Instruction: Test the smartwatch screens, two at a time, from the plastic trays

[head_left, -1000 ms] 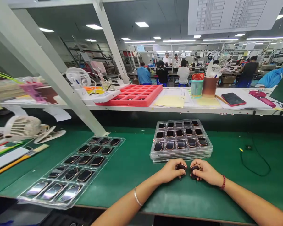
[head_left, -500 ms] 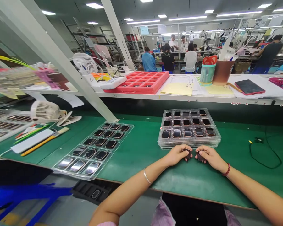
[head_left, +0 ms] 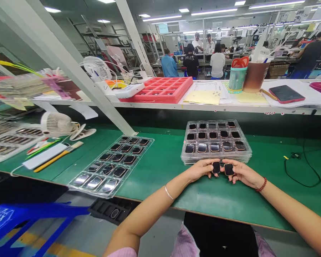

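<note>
My left hand [head_left: 200,170] pinches a small square black watch face [head_left: 216,167] with a gold-coloured rim. A second such watch face [head_left: 229,169] is gripped at its right edge by my right hand [head_left: 244,172]. The two are held side by side, dark screens towards me, just in front of a stack of clear plastic trays [head_left: 216,157]. Rows of the same watch faces fill the top tray. Left of my arms lies another clear tray [head_left: 117,189], also loaded with watch faces, its near end at the bench edge.
The green bench [head_left: 160,167] carries a brush [head_left: 58,157], a small white fan [head_left: 57,124] and a black cable [head_left: 296,182]. A slanted white post [head_left: 104,103] rises at left. On the shelf above are a red compartment tray [head_left: 160,96], cups and a phone [head_left: 287,93].
Both hands have turned the watch faces so that their dark screens now show fully. The camera view has shifted slightly.
</note>
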Available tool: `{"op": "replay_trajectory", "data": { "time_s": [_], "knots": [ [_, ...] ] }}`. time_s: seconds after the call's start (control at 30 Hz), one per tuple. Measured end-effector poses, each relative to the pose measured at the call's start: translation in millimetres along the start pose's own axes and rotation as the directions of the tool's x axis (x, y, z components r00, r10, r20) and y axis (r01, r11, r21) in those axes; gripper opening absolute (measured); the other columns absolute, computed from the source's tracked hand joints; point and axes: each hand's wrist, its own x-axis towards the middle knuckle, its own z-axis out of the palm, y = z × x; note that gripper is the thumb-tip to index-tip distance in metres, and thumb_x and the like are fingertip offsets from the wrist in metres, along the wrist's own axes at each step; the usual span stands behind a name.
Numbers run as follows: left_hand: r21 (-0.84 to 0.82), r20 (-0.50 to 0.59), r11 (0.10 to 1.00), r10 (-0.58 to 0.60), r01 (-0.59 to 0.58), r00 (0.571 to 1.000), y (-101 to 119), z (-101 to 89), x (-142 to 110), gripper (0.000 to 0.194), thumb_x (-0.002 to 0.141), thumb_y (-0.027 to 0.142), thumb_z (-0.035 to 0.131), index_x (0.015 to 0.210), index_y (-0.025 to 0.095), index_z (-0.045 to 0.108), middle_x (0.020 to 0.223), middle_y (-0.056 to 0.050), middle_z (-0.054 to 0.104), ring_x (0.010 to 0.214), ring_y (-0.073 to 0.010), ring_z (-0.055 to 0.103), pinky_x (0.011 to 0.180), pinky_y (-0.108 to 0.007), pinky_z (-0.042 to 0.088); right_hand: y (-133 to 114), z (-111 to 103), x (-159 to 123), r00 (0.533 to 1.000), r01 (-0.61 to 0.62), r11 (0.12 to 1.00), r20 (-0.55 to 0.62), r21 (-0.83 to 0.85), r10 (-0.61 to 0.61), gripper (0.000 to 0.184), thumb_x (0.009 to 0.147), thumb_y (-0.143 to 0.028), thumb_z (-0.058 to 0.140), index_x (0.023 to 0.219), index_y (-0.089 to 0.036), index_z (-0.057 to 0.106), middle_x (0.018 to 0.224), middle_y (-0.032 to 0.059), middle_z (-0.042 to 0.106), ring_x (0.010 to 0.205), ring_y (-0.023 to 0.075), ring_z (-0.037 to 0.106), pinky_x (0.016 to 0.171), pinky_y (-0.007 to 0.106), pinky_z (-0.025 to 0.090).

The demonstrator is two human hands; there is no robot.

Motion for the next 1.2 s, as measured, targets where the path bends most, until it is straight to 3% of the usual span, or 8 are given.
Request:
{"op": "replay_trajectory", "data": {
  "time_s": [0.1,0.23,0.5,0.63,0.77,1.0,1.2],
  "knots": [
    [-0.014,0.002,1.0,0.018,-0.018,1.0,0,-1.7,0,0.057,0.071,0.039,0.07,0.121,0.016,0.055,0.091,-0.009,0.066,0.07,-0.0148,0.064,0.055,-0.021,0.041,-1,-3,-3,0.995,-0.054,0.994,0.087,0.092,0.045,0.047,0.086,-0.029,0.058,0.131,-0.023,0.045,0.12,0.0113,0.059,0.08,0.0159,0.065,0.066,0.029,0.056],
    [-0.029,0.016,0.999,0.039,-0.039,0.999,-1,-0.7,0,0.057,0.065,0.042,0.074,0.113,0.015,0.058,0.087,-0.007,0.065,0.059,-0.0108,0.061,0.051,-0.019,0.039,1,-8,-3,0.996,-0.061,0.988,0.08,0.14,0.05,0.044,0.082,-0.027,0.064,0.124,-0.024,0.053,0.11,0.0083,0.063,0.073,0.0118,0.063,0.068,0.028,0.055],
    [0.051,-0.041,0.998,0.029,-0.027,0.999,-3,4.8,0,0.051,0.077,0.039,0.062,0.121,0.016,0.052,0.093,-0.01,0.065,0.079,-0.0193,0.066,0.062,-0.025,0.047,2,0,0,0.999,-0.004,0.998,-0.05,0.058,0.007,0.042,0.078,-0.032,0.069,0.118,-0.025,0.057,0.102,0.004,0.062,0.065,0.009,0.061,0.066,0.027,0.055],
    [0.099,-0.055,0.995,0.023,-0.017,0.998,-4,6.1,1,0.049,0.076,0.028,0.063,0.122,0.017,0.052,0.109,-0.013,0.063,0.083,-0.0194,0.065,0.064,-0.027,0.048,5,2,3,0.994,0.031,0.998,-0.103,-0.056,-0.036,0.046,0.082,-0.038,0.063,0.124,-0.025,0.052,0.106,0.0072,0.062,0.077,0.015,0.065,0.068,0.029,0.056],
    [0.114,-0.071,0.993,0.021,-0.013,0.997,-5,7.2,2,0.048,0.074,0.02,0.061,0.121,0.017,0.052,0.114,-0.013,0.062,0.083,-0.0185,0.065,0.065,-0.027,0.047,8,1,3,0.993,0.061,0.993,-0.098,-0.101,-0.071,0.043,0.086,-0.037,0.056,0.127,-0.025,0.05,0.118,0.01,0.059,0.087,0.0176,0.065,0.072,0.031,0.055],
    [0.13,-0.126,0.991,-0.004,0.02,0.992,-4,10.1,1,0.044,0.073,0.019,0.06,0.116,0.016,0.055,0.099,-0.01,0.066,0.077,-0.0174,0.065,0.065,-0.027,0.047,6,4,3,0.989,0.068,0.989,-0.118,-0.133,-0.084,0.043,0.083,-0.03,0.058,0.125,-0.023,0.051,0.114,0.0105,0.061,0.082,0.0167,0.063,0.069,0.031,0.054],
    [0.146,-0.133,0.989,-0.019,0.039,0.991,0,13.2,0,0.042,0.074,0.025,0.062,0.114,0.015,0.055,0.1,-0.011,0.065,0.074,-0.0171,0.066,0.063,-0.026,0.046,3,3,1,0.998,0.026,1.0,-0.055,-0.015,-0.026,0.045,0.086,-0.034,0.055,0.129,-0.024,0.048,0.123,0.0111,0.056,0.092,0.0181,0.06,0.076,0.034,0.053]
  ]
}}
